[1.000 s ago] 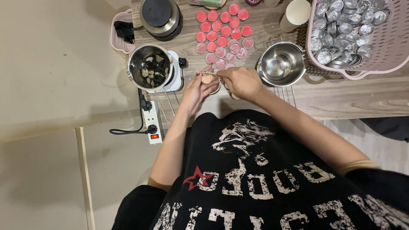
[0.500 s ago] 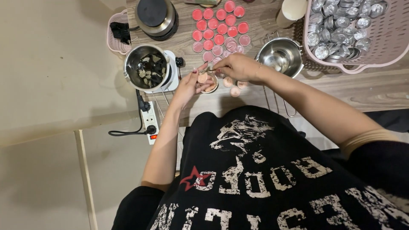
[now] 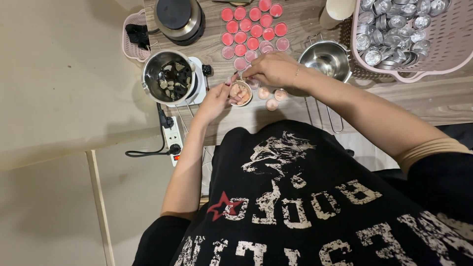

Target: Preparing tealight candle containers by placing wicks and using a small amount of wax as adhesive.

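On a wooden table (image 3: 295, 111), the person's left hand (image 3: 214, 101) cups a small round tin (image 3: 241, 92) of pale pink filling. The right hand (image 3: 273, 69), fingers curled together, touches the tin's far rim. Beyond lie rows of red-filled tins (image 3: 251, 27), a steel bowl (image 3: 326, 58) and a grinder cup (image 3: 169, 76).

Head camera, steep downward, close over table (image 3: 276, 111).
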